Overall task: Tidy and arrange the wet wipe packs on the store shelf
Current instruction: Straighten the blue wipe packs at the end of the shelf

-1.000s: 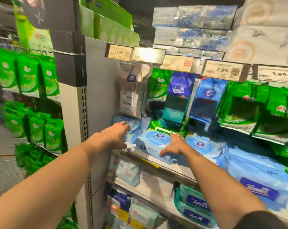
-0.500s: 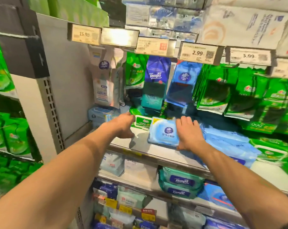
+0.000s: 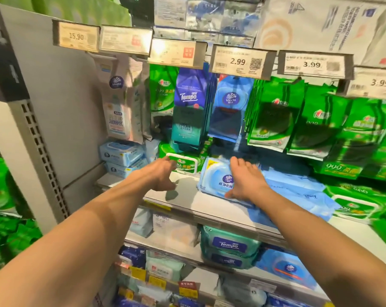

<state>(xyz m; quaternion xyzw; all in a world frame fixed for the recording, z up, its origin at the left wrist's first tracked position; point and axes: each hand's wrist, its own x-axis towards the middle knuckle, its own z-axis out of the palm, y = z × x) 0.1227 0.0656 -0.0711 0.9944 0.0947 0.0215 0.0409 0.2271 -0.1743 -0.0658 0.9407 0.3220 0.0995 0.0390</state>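
Resting flat on a blue pack (image 3: 220,178), the right hand (image 3: 245,180) had its fingers spread over the top and pinched nothing. That pack lay on the shelf (image 3: 187,196), overlapping more blue packs to its right. The left hand (image 3: 163,173) hung loosely open above the bare shelf, fingertips at a green pack (image 3: 185,166) behind; contact could not be judged.
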